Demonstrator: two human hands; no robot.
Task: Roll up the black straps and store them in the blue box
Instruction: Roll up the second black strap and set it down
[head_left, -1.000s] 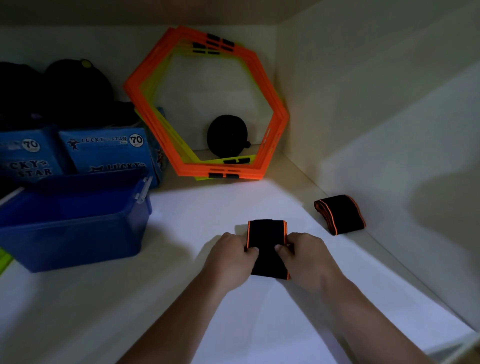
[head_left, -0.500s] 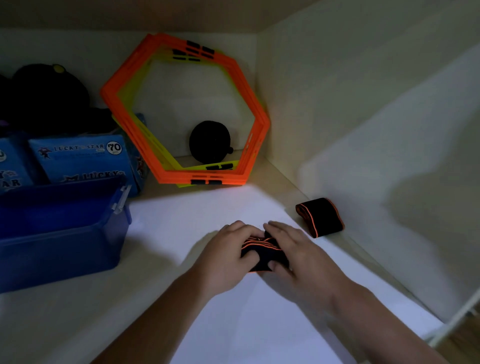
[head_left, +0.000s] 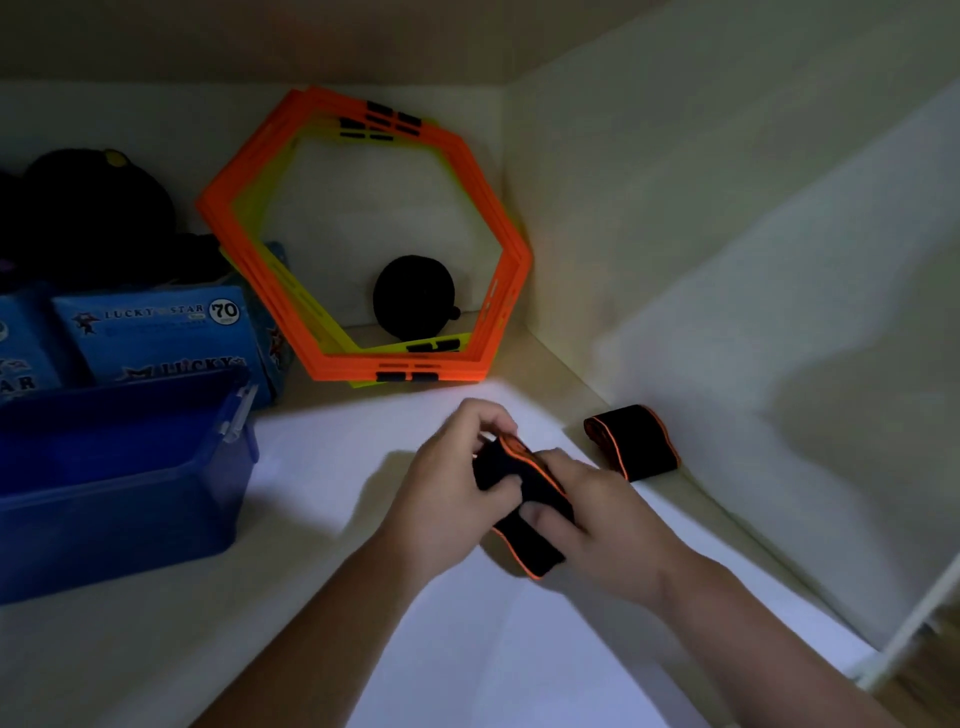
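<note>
A black strap with orange edges (head_left: 524, 540) is partly rolled and lifted a little off the white shelf, held between both hands. My left hand (head_left: 452, 488) grips its rolled upper end; my right hand (head_left: 597, 525) pinches it from the right, fingers over the fabric. A second black strap with orange trim (head_left: 631, 449) lies folded flat by the right wall, apart from my hands. The blue box (head_left: 130, 499) stands open at the left; I see nothing inside it from here.
Orange and yellow hexagon rings (head_left: 363, 239) lean on the back wall with a round black object (head_left: 415, 299) behind them. Blue "Lucky Star" packs (head_left: 156, 332) and dark bags (head_left: 88, 213) sit behind the box. The shelf's right wall is close.
The strap lay flat under both hands a second ago; it is now rolled at one end and raised off the shelf. The view has shifted slightly.
</note>
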